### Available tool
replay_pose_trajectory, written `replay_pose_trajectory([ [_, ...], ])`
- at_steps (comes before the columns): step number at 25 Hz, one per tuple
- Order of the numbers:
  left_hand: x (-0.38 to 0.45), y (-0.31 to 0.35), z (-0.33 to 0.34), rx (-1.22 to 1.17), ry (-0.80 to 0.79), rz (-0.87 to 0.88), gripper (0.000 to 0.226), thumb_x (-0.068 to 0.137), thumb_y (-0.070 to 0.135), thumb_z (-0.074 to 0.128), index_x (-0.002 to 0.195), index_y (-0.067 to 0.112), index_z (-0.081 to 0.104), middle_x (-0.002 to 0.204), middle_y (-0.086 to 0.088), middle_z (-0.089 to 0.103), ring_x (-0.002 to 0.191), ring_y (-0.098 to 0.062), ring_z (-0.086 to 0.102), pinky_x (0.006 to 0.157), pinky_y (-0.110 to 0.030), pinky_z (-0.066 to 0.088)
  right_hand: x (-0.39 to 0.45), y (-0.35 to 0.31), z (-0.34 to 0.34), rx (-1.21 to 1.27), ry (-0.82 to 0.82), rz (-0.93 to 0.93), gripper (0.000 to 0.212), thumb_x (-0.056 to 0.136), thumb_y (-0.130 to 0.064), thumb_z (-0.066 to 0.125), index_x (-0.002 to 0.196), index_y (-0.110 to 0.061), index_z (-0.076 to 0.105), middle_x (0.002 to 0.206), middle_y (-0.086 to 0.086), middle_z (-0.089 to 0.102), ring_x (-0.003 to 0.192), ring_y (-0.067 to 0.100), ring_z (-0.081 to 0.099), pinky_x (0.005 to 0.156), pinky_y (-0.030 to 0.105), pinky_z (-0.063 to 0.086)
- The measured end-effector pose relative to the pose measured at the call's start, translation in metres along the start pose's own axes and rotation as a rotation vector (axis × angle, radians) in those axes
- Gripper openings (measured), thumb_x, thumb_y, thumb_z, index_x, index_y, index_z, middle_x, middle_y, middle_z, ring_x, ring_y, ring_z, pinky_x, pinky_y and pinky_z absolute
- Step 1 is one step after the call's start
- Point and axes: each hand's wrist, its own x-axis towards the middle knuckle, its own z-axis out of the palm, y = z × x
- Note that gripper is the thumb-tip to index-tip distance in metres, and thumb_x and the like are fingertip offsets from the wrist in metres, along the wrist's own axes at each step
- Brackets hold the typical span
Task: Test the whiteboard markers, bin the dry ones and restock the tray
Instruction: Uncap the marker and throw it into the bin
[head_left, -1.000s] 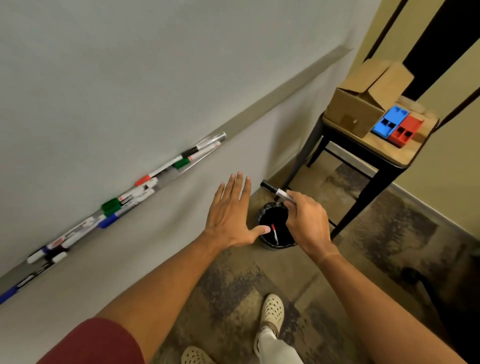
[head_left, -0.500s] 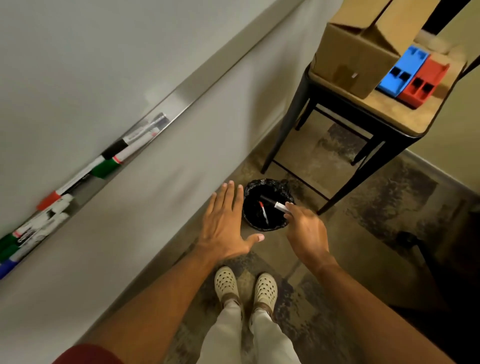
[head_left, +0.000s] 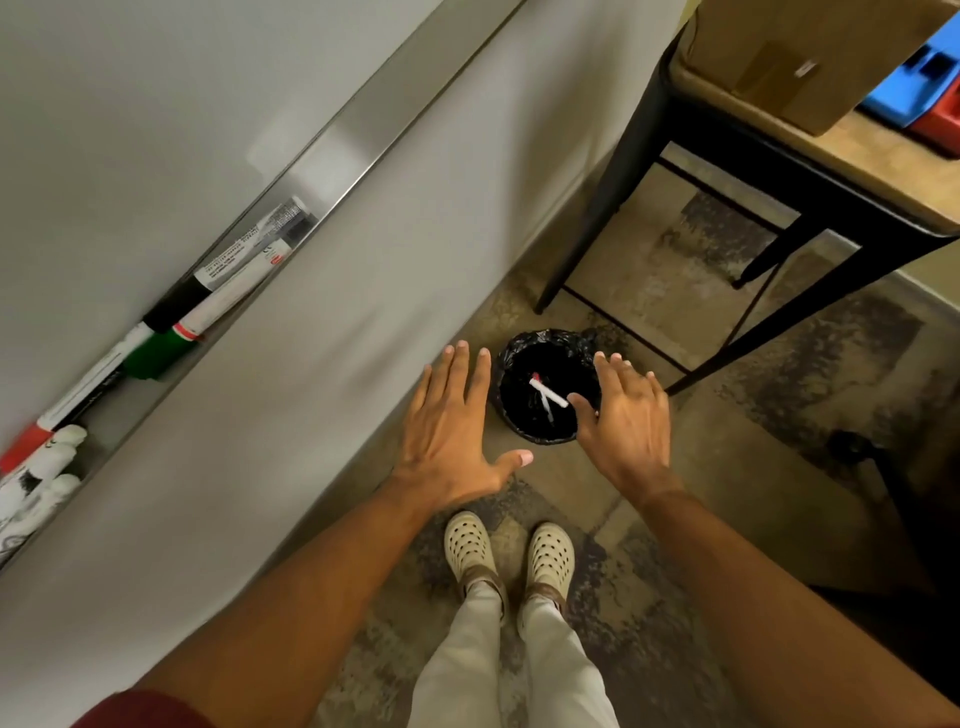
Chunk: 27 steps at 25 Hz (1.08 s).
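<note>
A small black-lined bin (head_left: 519, 358) stands on the floor by the wall. Two white markers (head_left: 547, 395) lie crossed inside it, one with a red cap. My right hand (head_left: 628, 421) hovers over the bin's right rim with fingers spread and nothing in it. Just left of the bin, my left hand (head_left: 452, 431) is held flat and open, holding nothing. The metal marker tray (head_left: 332, 150) runs along the whiteboard at the left and holds several markers, among them a black-capped one (head_left: 179, 304), a green-capped one (head_left: 153, 353) and a red-capped one (head_left: 23, 444).
A black-legged side table (head_left: 737, 156) stands at the upper right, close behind the bin. It carries a cardboard box (head_left: 810, 52) and blue (head_left: 914, 88) and red (head_left: 943, 127) trays. My feet in pale clogs (head_left: 511, 556) are on the mottled floor below my hands.
My right hand let go of the black-capped marker it pinched, and its fingers spread. That marker now lies in the bin across the red one. The view tilted further down.
</note>
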Motion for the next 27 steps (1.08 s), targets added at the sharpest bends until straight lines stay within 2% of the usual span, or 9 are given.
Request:
replay_pose_trajectory([
  [6,-0.005,0.008,-0.025,-0.009,0.045,-0.015,0.118,0.070,0.080,0.048,0.152,0.016,-0.010,0.160,-0.013,-0.009,0.147,-0.027,-0.012,0.120,-0.046,0.005,-0.003,-0.017,-0.032,0.021,0.024,-0.056,0.066,0.089,-0.047,0.055,0.141,-0.007,0.044,0.141,0.021,0.050,0.130,0.035,0.047,0.110,0.050,0.032],
  [12,-0.046,0.011,-0.059,-0.027,0.093,-0.094,0.116,0.072,0.078,0.048,0.151,0.018,-0.014,0.159,-0.014,-0.014,0.146,-0.026,-0.017,0.120,-0.046,0.003,-0.023,-0.047,-0.071,0.060,0.047,-0.189,0.070,0.088,-0.053,0.044,0.143,-0.009,0.041,0.144,0.019,0.046,0.134,0.034,0.042,0.111,0.049,0.032],
  [20,-0.151,-0.020,-0.111,-0.079,0.253,-0.335,0.118,0.075,0.075,0.049,0.147,0.021,-0.027,0.156,-0.011,-0.026,0.144,-0.024,-0.024,0.120,-0.044,-0.003,-0.067,-0.147,-0.125,0.082,0.075,-0.547,0.071,0.089,-0.055,0.043,0.146,-0.013,0.036,0.148,0.017,0.042,0.137,0.031,0.039,0.114,0.047,0.030],
  [27,-0.250,-0.067,-0.121,-0.178,0.375,-0.648,0.115,0.077,0.074,0.051,0.145,0.027,-0.029,0.152,0.000,-0.037,0.141,-0.020,-0.031,0.120,-0.039,-0.007,-0.117,-0.251,-0.121,0.059,0.027,-0.863,0.068,0.090,-0.053,0.044,0.145,-0.013,0.039,0.146,0.015,0.045,0.134,0.030,0.043,0.111,0.044,0.032],
])
